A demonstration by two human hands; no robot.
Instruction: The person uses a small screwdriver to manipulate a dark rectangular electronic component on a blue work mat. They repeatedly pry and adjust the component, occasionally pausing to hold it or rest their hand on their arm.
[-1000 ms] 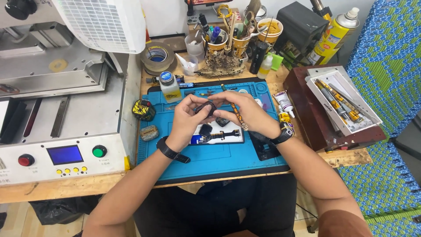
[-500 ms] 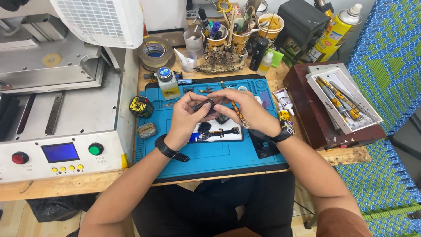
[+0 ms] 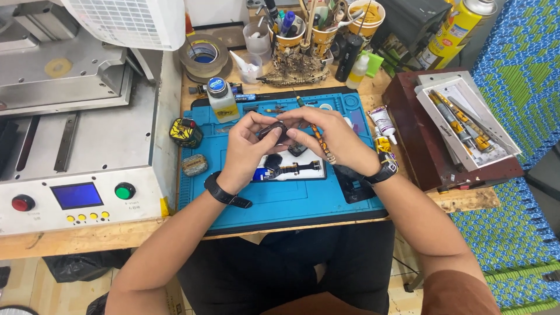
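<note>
A small dark part (image 3: 273,130) is held above the blue mat (image 3: 280,201), pinched between the fingers of both hands; the left hand (image 3: 248,149) closes thumb and fingertips on its left side, and the right hand (image 3: 332,137) presses its fingertips on the right side, while a thin patterned tool (image 3: 319,140) lies along the right fingers; just below the fingers, on the mat, rests a white tray (image 3: 291,170) with dark small pieces; to the left of the fingers stands a clear bottle (image 3: 221,100) with a blue cap, and further left a grey machine (image 3: 81,146) with a red and a green button; beyond the fingers, at the back of the wooden surface (image 3: 87,239), are cups of tools (image 3: 309,35) and a tape roll (image 3: 204,55); to the right of the fingers lies a small white tube (image 3: 382,122).
</note>
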